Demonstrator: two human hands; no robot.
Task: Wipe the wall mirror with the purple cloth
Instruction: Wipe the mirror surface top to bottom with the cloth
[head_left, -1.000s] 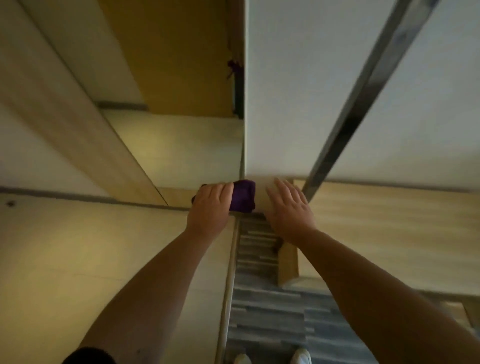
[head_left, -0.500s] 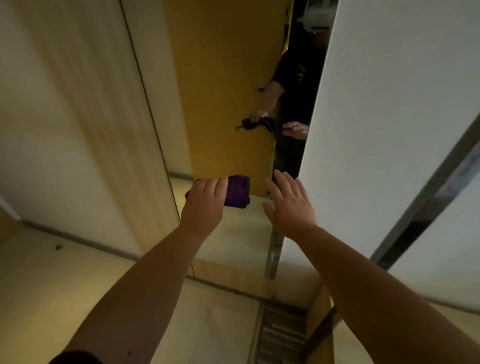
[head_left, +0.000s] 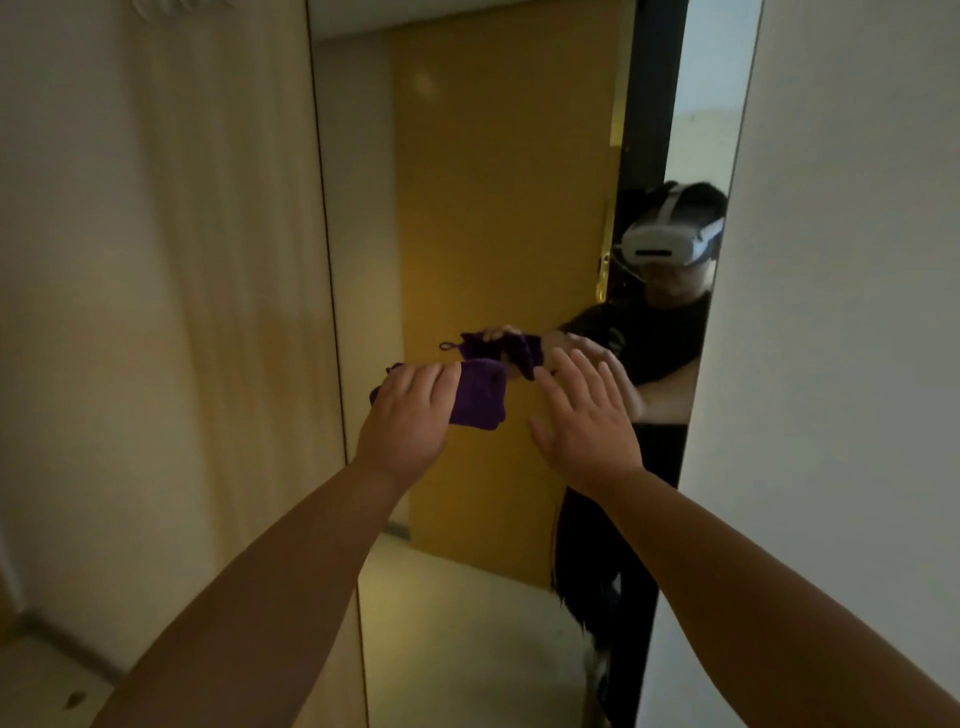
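A tall wall mirror (head_left: 498, 208) fills the middle of the view and reflects a yellow door and a person wearing a white headset. My left hand (head_left: 410, 415) grips the folded purple cloth (head_left: 480, 392), held up close to the glass at mid height; I cannot tell whether the cloth touches it. Just to the right, my right hand (head_left: 584, 421) is raised with fingers spread and holds nothing. The cloth's reflection appears just above the real cloth.
A pale wood-grain panel (head_left: 156, 312) borders the mirror on the left. A white wall panel (head_left: 841, 338) stands close on the right, edge toward me. Light floor (head_left: 47, 686) shows at the lower left.
My view has tilted up from the floor and mirror base to the mirror's middle. Both hands have risen with it, the left still holding the cloth.
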